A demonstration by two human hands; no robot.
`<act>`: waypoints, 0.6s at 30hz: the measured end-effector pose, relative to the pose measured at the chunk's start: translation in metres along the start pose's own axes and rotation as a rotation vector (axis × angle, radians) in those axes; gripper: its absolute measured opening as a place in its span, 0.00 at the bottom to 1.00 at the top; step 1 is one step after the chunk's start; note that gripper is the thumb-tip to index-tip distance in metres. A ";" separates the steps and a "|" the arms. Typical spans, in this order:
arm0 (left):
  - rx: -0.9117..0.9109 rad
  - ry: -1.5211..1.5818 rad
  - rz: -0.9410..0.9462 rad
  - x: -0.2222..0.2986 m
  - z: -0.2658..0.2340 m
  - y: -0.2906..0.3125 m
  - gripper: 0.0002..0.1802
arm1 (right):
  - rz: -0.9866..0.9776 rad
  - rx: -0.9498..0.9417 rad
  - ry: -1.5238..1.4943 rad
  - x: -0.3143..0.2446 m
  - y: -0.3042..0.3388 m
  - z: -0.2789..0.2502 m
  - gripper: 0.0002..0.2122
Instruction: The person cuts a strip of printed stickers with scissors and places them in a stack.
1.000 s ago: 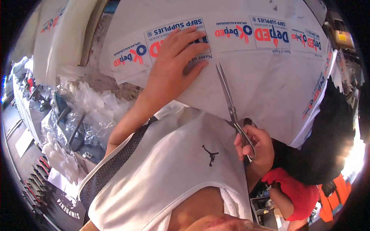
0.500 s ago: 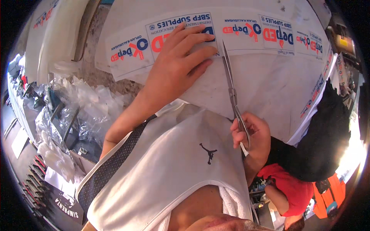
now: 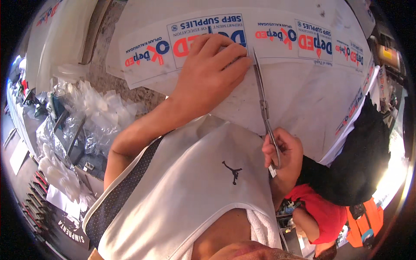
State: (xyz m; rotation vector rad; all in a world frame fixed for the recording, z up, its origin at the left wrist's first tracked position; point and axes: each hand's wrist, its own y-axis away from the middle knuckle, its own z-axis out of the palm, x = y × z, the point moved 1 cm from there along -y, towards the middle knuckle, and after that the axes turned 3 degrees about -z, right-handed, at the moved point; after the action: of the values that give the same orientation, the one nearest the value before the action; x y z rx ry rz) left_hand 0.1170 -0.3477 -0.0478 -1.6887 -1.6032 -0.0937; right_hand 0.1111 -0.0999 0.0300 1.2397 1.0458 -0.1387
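Note:
A long pair of metal scissors (image 3: 264,108) is in my right hand (image 3: 288,158), with the fingers wrapped round its handles. Its narrow blades lie nearly together and point away from me, over a white sheet printed with red and blue lettering (image 3: 281,54). The blade tips reach a bare gap between two printed panels. Just left of the tips, my left hand (image 3: 212,69) rests on the sheet with its fingers curled onto it. The left thumb and the sheet under the palm are hidden. Plain whitish sheeting (image 3: 294,95) spreads beneath the print.
Clear plastic scraps (image 3: 99,112) are heaped at the left. More pale sheeting (image 3: 60,47) hangs at the far left. A black cloth bundle (image 3: 359,160) lies at the right. Lower right, another person in a red top (image 3: 323,212) is close by, near an orange item (image 3: 368,221).
The left hand's fingers have curled in, and the hand has slid slightly right on the sheet. The scissors have shifted a little, their blades still nearly together.

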 end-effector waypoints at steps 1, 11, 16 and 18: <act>0.013 0.009 0.005 0.000 0.000 0.001 0.15 | -0.014 -0.001 0.026 -0.001 0.000 0.000 0.13; -0.005 0.011 0.067 0.001 -0.005 0.000 0.18 | -0.081 -0.020 0.003 -0.005 -0.009 0.007 0.17; 0.014 0.037 0.061 0.002 -0.004 0.000 0.19 | -0.049 -0.023 -0.016 -0.003 -0.009 0.002 0.17; 0.007 0.054 0.067 0.003 -0.003 0.000 0.19 | -0.038 -0.023 -0.028 -0.002 -0.009 0.003 0.17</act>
State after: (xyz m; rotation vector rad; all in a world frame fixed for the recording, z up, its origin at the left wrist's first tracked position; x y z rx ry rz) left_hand 0.1186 -0.3475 -0.0439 -1.7188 -1.5041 -0.0997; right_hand 0.1063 -0.1069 0.0253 1.1942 1.0448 -0.1723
